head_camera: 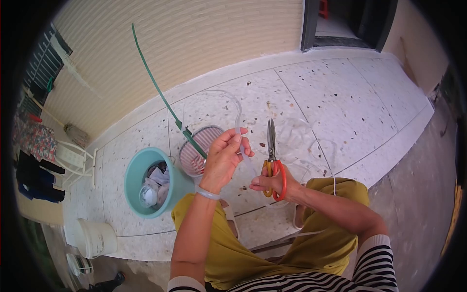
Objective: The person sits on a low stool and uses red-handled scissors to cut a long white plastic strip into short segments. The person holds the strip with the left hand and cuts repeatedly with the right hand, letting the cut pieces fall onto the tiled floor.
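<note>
My left hand [227, 151] pinches a translucent plastic strip [238, 113] between thumb and fingers. The strip arches up and back towards the wall, and its lower part hangs down between my hands. In my right hand [275, 182] is a pair of scissors [271, 146] with one red and one yellow handle. Their blades point away from me and look nearly closed, a little to the right of the strip. More clear strip [297, 133] lies in loose coils on the floor beyond the scissors. A long green strip or rod [155, 82] rises from beside my left hand.
A round striped item [186, 157], perhaps a cushion or basket, lies behind my left hand. Left of it stands a turquoise bucket [127, 182] holding cloth and a white bowl-like piece. A white bucket [96, 239], folding chair [74, 157] and broom [76, 135] are farther left.
</note>
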A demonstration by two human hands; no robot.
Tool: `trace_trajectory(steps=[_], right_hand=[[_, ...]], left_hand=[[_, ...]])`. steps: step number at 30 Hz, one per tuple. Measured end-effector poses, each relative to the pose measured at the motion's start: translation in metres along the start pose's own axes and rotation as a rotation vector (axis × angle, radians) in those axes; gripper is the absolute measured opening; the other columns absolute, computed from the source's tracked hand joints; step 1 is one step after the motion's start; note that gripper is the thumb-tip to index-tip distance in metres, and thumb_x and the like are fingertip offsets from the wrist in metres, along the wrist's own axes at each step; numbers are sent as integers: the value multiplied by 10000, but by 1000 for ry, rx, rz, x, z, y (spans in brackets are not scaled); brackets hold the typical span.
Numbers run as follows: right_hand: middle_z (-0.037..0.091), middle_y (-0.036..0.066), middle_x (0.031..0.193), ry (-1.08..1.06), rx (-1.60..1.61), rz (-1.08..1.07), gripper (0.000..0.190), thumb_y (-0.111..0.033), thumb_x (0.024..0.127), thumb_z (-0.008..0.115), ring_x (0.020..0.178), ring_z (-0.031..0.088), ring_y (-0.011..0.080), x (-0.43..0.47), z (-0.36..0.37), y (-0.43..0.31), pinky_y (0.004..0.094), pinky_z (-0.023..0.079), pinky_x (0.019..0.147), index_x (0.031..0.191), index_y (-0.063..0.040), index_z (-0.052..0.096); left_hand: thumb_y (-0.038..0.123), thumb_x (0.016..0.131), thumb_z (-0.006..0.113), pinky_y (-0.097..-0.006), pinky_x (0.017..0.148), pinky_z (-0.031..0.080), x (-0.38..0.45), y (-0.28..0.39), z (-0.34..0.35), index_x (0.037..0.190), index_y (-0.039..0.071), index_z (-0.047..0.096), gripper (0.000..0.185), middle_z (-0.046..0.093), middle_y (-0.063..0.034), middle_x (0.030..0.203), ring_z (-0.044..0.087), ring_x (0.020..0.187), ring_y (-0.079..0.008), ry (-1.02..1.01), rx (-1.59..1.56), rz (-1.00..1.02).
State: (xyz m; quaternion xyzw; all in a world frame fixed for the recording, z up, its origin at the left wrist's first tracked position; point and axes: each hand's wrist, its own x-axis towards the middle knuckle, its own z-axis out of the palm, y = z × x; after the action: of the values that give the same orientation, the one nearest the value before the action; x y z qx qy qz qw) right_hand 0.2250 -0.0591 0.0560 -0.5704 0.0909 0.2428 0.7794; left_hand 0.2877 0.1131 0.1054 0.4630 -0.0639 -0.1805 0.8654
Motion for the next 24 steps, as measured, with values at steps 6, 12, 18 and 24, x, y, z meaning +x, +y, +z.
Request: trace_trajectory(steps=[6, 12, 18, 24], right_hand=[[635, 121, 912, 36, -199, -96, 325, -291, 917, 652, 963, 649, 192, -2, -12, -8, 353, 586, 810, 898, 14, 541], [655, 132, 991, 6, -233, -203, 429, -393, 908, 655, 906, 631, 157, -11, -22, -35, 311, 537, 734, 970, 27, 591], [659, 118, 890, 95, 91, -309, 331, -275, 810, 783, 695, 593, 129, 6, -34, -68, 271, 448, 535, 822, -41, 550], [672, 149, 841, 202, 363, -386, 269, -70, 802, 756, 623, 560, 107, 22, -50, -80, 219, 394, 449, 801, -88, 488]], left_hand=[[111, 980, 528, -244, 592, 381, -1, 6, -7, 1143, -38, 585, 228, 554, -33, 788, 444, 639, -91, 12, 102, 47], [87, 962, 542, -203, 557, 334, -5, 9, -6, 1120, -41, 631, 222, 564, -22, 734, 413, 612, -58, 34, 370, 37], [84, 955, 545, -202, 543, 358, -12, 0, 4, 1075, -40, 664, 210, 581, -24, 703, 428, 582, -55, -143, 546, -120], [86, 946, 561, -214, 581, 435, -14, -4, 14, 1043, -49, 670, 199, 612, -39, 727, 526, 629, -77, -254, 628, -198]])
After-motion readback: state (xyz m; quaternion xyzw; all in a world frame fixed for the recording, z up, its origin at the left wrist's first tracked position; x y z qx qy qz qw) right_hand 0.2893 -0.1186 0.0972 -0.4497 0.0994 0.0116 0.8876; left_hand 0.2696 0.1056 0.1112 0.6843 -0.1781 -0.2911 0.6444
